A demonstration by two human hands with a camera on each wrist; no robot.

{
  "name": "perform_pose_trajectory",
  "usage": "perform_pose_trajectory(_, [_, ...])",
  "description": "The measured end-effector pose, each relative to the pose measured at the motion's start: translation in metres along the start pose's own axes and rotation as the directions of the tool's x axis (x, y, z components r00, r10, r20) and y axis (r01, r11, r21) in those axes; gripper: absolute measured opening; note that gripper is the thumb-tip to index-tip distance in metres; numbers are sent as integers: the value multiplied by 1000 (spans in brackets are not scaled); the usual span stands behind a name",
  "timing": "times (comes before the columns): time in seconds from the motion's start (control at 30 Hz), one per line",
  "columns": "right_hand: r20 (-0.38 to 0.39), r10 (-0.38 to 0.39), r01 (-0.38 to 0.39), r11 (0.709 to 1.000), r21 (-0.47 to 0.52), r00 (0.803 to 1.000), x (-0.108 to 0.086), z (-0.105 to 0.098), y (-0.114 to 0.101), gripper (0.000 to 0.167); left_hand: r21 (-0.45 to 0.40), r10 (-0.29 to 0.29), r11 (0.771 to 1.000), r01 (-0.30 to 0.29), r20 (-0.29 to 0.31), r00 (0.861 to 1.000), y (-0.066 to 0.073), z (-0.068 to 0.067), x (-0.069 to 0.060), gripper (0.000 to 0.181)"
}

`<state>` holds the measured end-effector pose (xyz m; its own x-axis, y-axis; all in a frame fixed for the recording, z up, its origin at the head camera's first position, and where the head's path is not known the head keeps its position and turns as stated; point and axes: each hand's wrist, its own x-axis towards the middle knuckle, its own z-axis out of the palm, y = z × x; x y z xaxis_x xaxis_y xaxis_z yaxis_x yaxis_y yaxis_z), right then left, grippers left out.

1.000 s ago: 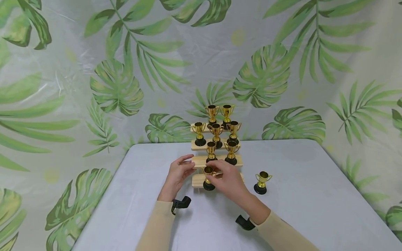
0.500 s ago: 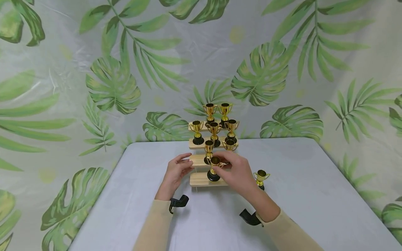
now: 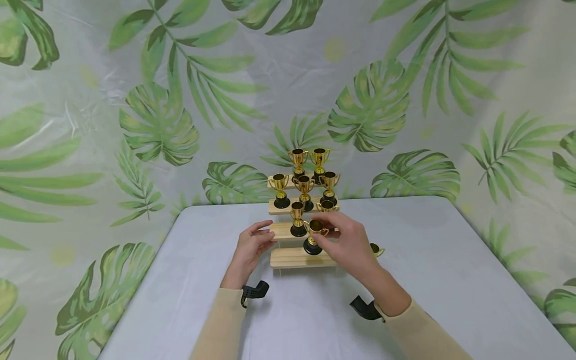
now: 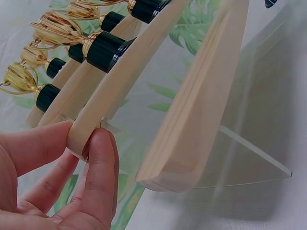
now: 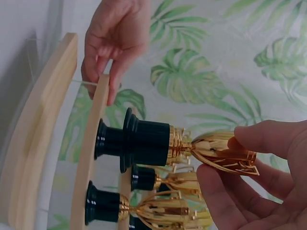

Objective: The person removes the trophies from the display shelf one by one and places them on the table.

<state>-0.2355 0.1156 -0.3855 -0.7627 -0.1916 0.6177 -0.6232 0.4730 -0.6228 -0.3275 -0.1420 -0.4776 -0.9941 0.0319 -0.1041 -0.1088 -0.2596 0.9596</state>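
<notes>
**One gold cup [image 5: 177, 145] held up by a stand [image 3: 297, 259]**

The right hand [image 3: 348, 245] has its grip clamped on the cup, with thumb and fingers pinching the gold bowl near the top. Maybe it holds on up there so the black base stays free underneath. The cup is in the air, upright, just in front of the second shelf [image 3: 280, 230] from the bottom. The left hand [image 3: 254, 245] has a clamped grip too: it pinches the left end of that shelf, probably to keep the stand from wobbling.

The cup is shiny and gold, with curvy handles, a thin neck and a round black base that gets wider at the bottom. Seven other cups [image 3: 304, 186] like it stand upright on the upper shelves [image 3: 293, 210], perhaps spaced out so each can be seen. One more cup [image 3: 376, 250] is on the tabletop [image 3: 207, 235], mostly hidden behind the right hand.
</notes>
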Motion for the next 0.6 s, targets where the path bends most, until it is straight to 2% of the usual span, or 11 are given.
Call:
perform_pose_trajectory(0.4, [-41,-31,30,999,-38,999,5,-29,1,40,15,9,1000,-9,7,1000,0,1,-1,43])
perform_pose_trajectory(0.6, [-67,11,-15,998,-53,998,4,-42,2,42,-2,5,1000,-5,13,1000,0,2,0,48])
